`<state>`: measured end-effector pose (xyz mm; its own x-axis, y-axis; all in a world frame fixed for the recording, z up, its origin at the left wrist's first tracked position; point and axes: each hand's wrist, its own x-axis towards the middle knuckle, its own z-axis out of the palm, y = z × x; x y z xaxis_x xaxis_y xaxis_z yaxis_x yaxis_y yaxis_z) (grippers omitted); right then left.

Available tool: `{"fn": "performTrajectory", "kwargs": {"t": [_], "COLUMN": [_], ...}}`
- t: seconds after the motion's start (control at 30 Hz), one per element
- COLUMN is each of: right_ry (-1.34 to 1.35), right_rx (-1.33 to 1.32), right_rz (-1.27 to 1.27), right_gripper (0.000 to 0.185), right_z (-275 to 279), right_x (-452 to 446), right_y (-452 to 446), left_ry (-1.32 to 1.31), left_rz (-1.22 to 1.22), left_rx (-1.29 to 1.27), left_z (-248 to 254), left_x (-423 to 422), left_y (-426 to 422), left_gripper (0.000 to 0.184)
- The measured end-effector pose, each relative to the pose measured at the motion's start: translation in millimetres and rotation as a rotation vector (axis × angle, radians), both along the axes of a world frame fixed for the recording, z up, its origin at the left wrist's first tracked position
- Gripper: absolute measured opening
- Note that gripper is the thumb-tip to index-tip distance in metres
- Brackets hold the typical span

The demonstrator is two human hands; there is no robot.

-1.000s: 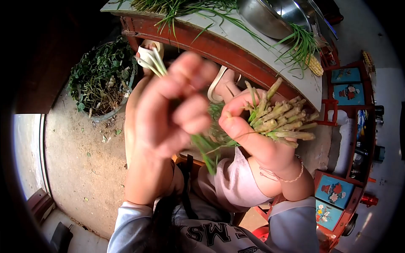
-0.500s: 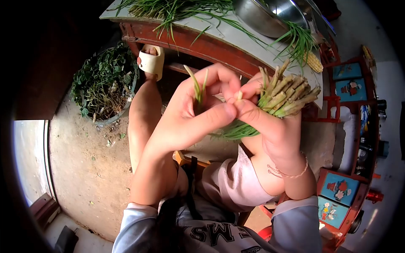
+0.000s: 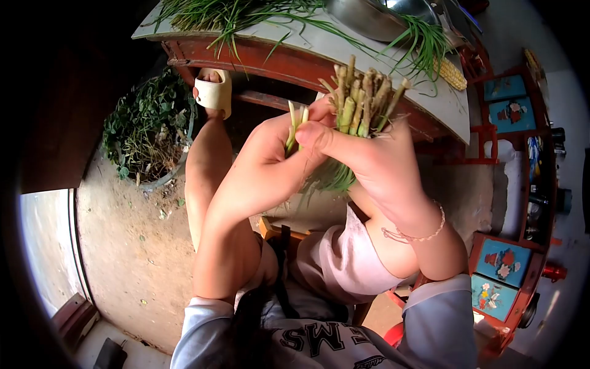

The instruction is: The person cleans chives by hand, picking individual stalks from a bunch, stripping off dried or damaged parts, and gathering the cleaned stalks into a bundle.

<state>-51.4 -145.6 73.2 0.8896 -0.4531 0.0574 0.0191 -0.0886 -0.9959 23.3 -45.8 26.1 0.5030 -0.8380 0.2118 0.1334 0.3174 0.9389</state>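
Observation:
My right hand (image 3: 381, 157) is wrapped round a thick bunch of green stalks (image 3: 362, 101), their brownish cut ends pointing up. Green leaves (image 3: 339, 177) hang below that bunch, between my hands. My left hand (image 3: 261, 163) is closed on a few thin pale stems (image 3: 296, 126), which stick up beside my right thumb. The two hands touch at the fingertips. What the left fingertips grip behind the right thumb is hidden.
Ahead is a red-edged table (image 3: 301, 60) with a pile of long green leaves (image 3: 209, 13), a steel bowl (image 3: 369, 18) and a corn cob (image 3: 452, 74). At left, a basin (image 3: 166, 178) of leafy scraps stands on the floor. Painted cabinets (image 3: 501, 261) line the right.
My hands came together, and the right hand's bunch moved left and turned more upright. The pale stems now stand against my right thumb. The view has shifted slightly.

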Motion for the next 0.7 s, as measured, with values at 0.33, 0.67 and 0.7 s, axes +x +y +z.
{"fn": "performTrajectory", "kwargs": {"t": [0.33, 0.67, 0.7], "right_ry": [0.015, 0.199, 0.207], "right_rx": [0.291, 0.166, 0.175], "right_rz": [-0.229, -0.124, -0.131], "right_gripper": [0.010, 0.013, 0.013], "right_z": [0.8, -17.4, -18.0], "right_x": [-2.2, -3.4, -2.9], "right_y": [-38.4, -65.7, -63.2], "left_ry": [0.724, 1.381, 1.394], "left_rz": [0.128, -0.320, -0.316], "left_rx": [-0.422, -0.981, -0.971], "left_z": [-2.0, -11.4, -12.1], "left_x": [54.8, 86.8, 87.1], "left_y": [27.5, 58.9, 59.6], "left_gripper": [0.036, 0.017, 0.017]}}
